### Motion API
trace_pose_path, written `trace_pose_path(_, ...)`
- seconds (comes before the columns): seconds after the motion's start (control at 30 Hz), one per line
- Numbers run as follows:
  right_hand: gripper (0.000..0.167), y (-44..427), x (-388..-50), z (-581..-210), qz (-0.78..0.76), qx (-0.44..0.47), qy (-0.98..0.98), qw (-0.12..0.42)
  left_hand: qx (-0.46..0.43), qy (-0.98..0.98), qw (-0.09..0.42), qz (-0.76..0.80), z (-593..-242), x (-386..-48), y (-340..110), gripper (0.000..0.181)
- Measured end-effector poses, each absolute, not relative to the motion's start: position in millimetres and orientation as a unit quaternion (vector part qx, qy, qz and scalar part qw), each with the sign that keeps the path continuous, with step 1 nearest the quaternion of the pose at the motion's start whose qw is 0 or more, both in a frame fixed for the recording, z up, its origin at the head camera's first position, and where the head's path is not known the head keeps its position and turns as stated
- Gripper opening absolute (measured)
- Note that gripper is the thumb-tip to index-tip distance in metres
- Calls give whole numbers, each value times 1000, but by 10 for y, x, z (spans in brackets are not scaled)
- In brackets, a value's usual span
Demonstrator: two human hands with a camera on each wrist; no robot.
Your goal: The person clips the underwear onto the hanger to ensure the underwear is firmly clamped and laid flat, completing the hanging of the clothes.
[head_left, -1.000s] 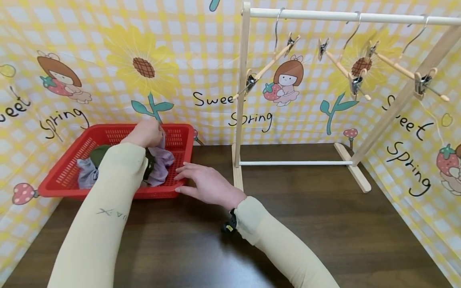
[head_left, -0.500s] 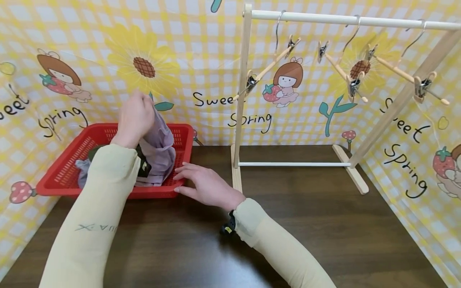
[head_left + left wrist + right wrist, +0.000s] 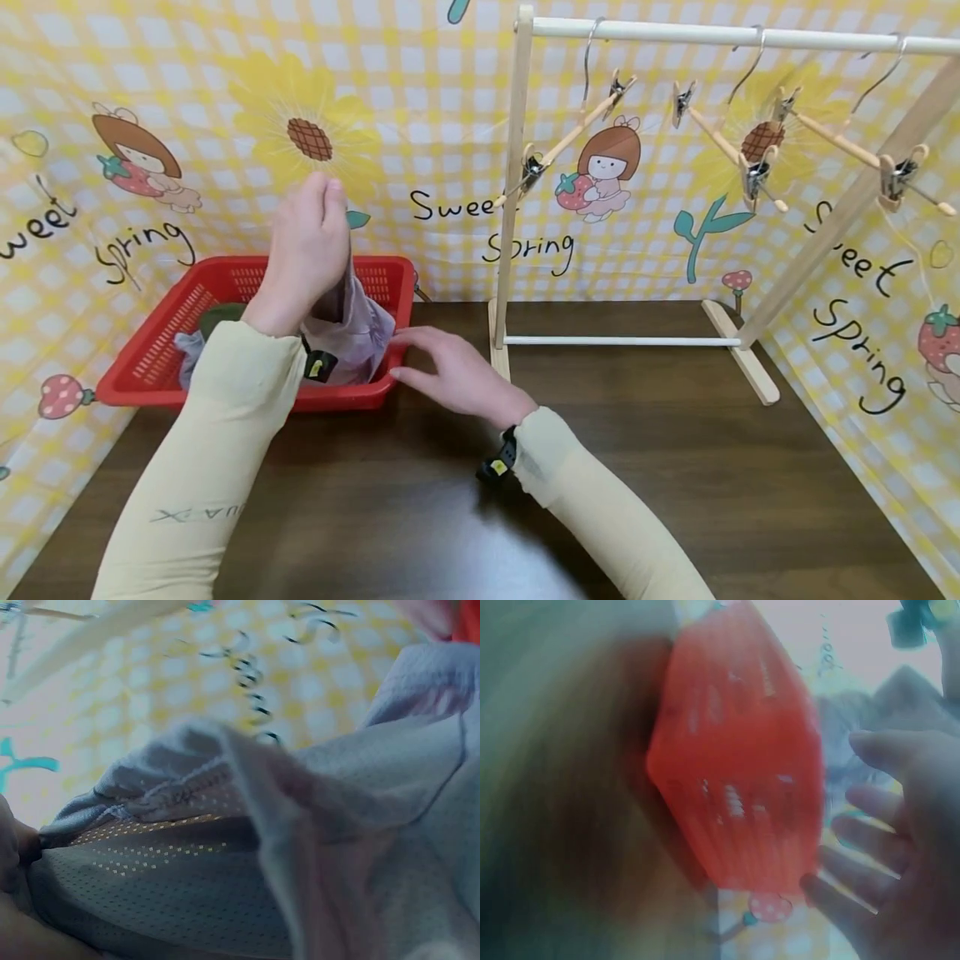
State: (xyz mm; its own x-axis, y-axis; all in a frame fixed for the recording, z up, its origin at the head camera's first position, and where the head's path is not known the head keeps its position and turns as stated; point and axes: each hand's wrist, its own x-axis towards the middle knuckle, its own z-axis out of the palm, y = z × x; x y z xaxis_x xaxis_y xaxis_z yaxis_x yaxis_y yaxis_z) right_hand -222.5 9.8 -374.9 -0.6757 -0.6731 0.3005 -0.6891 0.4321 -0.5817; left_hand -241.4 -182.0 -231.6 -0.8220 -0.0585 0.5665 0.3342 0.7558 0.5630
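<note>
My left hand, raised over the red plastic basket, pinches a light purple garment by its upper part. The cloth hangs down into the basket. In the left wrist view the garment shows fine perforated mesh and a gathered edge; its exact kind is unclear. My right hand is at the basket's right rim with fingers loosely extended, holding nothing; I cannot tell if the fingertips touch the rim. In the basket's left part lie a dark green cloth and a pale blue cloth, partly hidden by my left arm.
A wooden rack with a white top bar stands on the dark table to the right. Clip hangers hang from the bar. A yellow checked cloth backdrop rises behind.
My left hand has risen from inside the basket, pulling the light purple garment up with it. My right hand has drawn back slightly to the right from the basket's rim.
</note>
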Motion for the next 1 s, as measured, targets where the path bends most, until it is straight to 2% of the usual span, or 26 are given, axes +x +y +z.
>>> trace_pose_path(0.13,58,206,-2264,-3706,353,360,-864,17,-98,-883,284,-360,-2218,-2255,-1706,38)
trace_pose_path(0.27,69,253,-2246,-3689,359,333,-872,0,-123,-872,268,-389,-2182,-2098,-1586,38)
trace_pose_path(0.4,71,269,-2236,-3691,374,333,-865,-8,-156,-856,267,-415,-2163,-1946,-1461,37)
trace_pose_path(0.5,64,273,-2238,-3697,391,340,-855,-10,-190,-838,271,-435,-2145,-1837,-1367,35)
trace_pose_path(0.8,25,330,-2216,-3708,457,352,-817,-21,-282,-765,273,-510,-2100,-1540,-1163,33)
trace_pose_path(0.87,24,348,-2195,-3697,471,352,-808,-34,-295,-753,265,-525,-2103,-1486,-1128,32)
trace_pose_path(1.0,30,361,-2158,-3691,483,390,-783,-38,-330,-721,257,-553,-2136,-1404,-1055,31)
